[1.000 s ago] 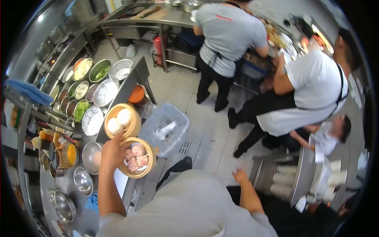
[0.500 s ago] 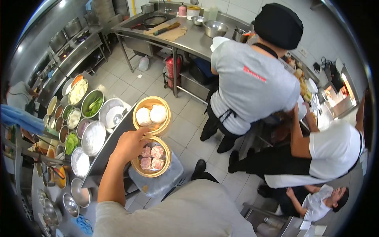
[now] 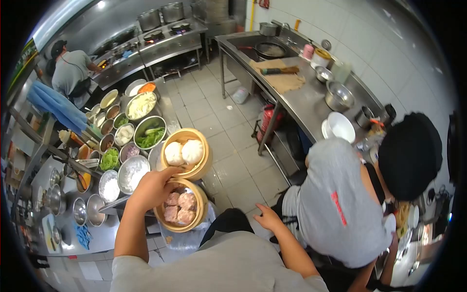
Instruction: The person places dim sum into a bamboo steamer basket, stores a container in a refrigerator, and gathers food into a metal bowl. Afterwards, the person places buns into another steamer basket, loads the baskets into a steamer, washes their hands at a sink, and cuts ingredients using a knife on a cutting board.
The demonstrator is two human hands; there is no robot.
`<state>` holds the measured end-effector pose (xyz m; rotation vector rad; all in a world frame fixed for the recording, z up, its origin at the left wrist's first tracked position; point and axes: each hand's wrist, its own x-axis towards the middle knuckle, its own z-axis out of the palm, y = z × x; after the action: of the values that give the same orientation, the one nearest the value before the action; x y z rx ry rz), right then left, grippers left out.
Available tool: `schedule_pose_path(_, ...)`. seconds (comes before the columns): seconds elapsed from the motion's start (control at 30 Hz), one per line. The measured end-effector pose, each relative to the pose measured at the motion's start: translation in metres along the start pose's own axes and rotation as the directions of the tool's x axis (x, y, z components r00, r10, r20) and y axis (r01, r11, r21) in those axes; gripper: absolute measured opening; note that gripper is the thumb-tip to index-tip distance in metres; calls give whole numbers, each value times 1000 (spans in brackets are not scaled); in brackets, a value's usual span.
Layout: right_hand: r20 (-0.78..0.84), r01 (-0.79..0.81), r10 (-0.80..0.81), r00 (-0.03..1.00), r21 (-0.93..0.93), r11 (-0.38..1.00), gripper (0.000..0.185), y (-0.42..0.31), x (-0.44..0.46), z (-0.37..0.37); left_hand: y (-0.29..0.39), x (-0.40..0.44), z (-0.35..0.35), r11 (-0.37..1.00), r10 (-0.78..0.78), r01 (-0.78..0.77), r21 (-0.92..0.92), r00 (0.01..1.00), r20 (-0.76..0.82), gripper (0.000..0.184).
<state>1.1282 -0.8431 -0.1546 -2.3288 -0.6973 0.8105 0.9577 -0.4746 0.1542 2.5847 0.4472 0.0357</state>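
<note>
My left hand (image 3: 154, 189) is closed on two round bamboo steamers where their rims meet, thumb and fingers at the join. The farther steamer (image 3: 208, 152) contains two white buns (image 3: 183, 153). In the nearer steamer (image 3: 159, 215) sit several pinkish meat dumplings (image 3: 179, 208), seemingly siu mai. Both steamers are held out in front of my body; the undersides are hidden. My right hand (image 3: 269, 216) is empty with its fingers apart, low beside a co-worker's grey shirt (image 3: 340, 204).
Left of the steamers, metal bowls of greens (image 3: 150, 132), shredded vegetable (image 3: 141, 105) and white powder (image 3: 133, 174) crowd a counter. A steel table (image 3: 311, 102) with a pan and bowls runs along the wall. One person (image 3: 75, 73) works at the stove (image 3: 170, 54).
My view has turned left, bringing the stove and its worker further into view. My right hand has come into sight. The left hand still holds both steamers, now nearer the bowls.
</note>
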Motion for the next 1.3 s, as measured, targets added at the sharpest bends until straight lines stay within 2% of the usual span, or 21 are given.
schedule_pose_path(0.07,54,101,-100,993,-1,995,68,-27,61,-19,-15,9,-9,996,-79,78,-39,996,-29,40)
schedule_pose_path(0.13,181,65,-61,982,-12,998,67,-48,128,-28,-31,26,-10,996,-91,89,-28,993,-73,39)
schedule_pose_path(0.17,193,76,-75,978,1,997,67,-50,157,-26,-38,32,-15,995,-97,95,-30,991,-93,39)
schedule_pose_path(0.23,164,-107,42,986,411,905,66,-41,211,-27,-44,48,-26,990,-137,137,-9,986,-91,38)
schedule_pose_path(0.3,312,-439,316,896,510,740,65,-49,242,-55,-63,67,-28,983,-176,168,-78,978,-114,38)
schedule_pose_path(0.37,157,-357,330,931,202,912,63,17,320,-33,-74,89,-36,974,-201,186,-132,974,-108,38)
schedule_pose_path(0.4,172,-362,332,927,192,912,63,19,334,-36,-82,100,-37,975,-214,205,-90,970,-115,40)
schedule_pose_path(0.47,36,-420,418,908,46,907,62,16,366,-47,-96,120,-39,969,-246,243,-42,961,-126,42)
schedule_pose_path(0.6,147,-377,381,913,-57,924,63,-12,421,-52,-122,166,-47,942,-333,322,-90,928,-167,38)
schedule_pose_path(0.7,200,-188,248,948,-278,942,75,-28,463,-59,-137,201,-51,922,-385,365,-130,900,-204,38)
schedule_pose_path(0.77,369,-78,214,904,-350,933,73,-20,511,-62,-148,222,-48,886,-460,429,-175,861,-215,37)
schedule_pose_path(0.8,377,-63,204,904,-356,933,73,-18,528,-69,-150,231,-46,857,-509,466,-219,829,-230,36)
schedule_pose_path(0.87,498,223,-24,867,-344,912,72,-21,561,-84,-156,245,-44,804,-585,505,-314,765,-268,36)
schedule_pose_path(0.9,499,233,-33,866,-344,910,72,-23,575,-97,-154,257,-42,777,-616,510,-370,736,-281,36)
schedule_pose_path(0.97,506,74,-17,862,-93,993,71,-29,602,-132,-147,281,-43,683,-708,533,-499,651,-274,36)
schedule_pose_path(1.0,510,91,-24,860,-106,990,71,-39,619,-154,-156,290,-36,672,-722,532,-516,626,-294,35)
schedule_pose_path(1.07,599,-281,196,776,50,958,70,-61,645,-183,-158,311,-40,622,-770,559,-548,563,-300,36)
schedule_pose_path(1.1,621,-265,193,760,24,964,70,-59,668,-184,-160,323,-44,595,-794,576,-561,529,-300,36)
schedule_pose_path(1.17,547,15,84,833,-174,985,68,-57,725,-181,-173,345,-50,636,-772,647,-422,534,-344,39)
schedule_pose_path(1.23,570,109,55,820,-250,962,64,-81,782,-176,-178,383,-67,613,-790,650,-450,506,-346,41)
schedule_pose_path(1.3,608,21,-82,789,106,994,60,-133,831,-178,-187,424,-90,582,-811,734,-350,488,-323,39)
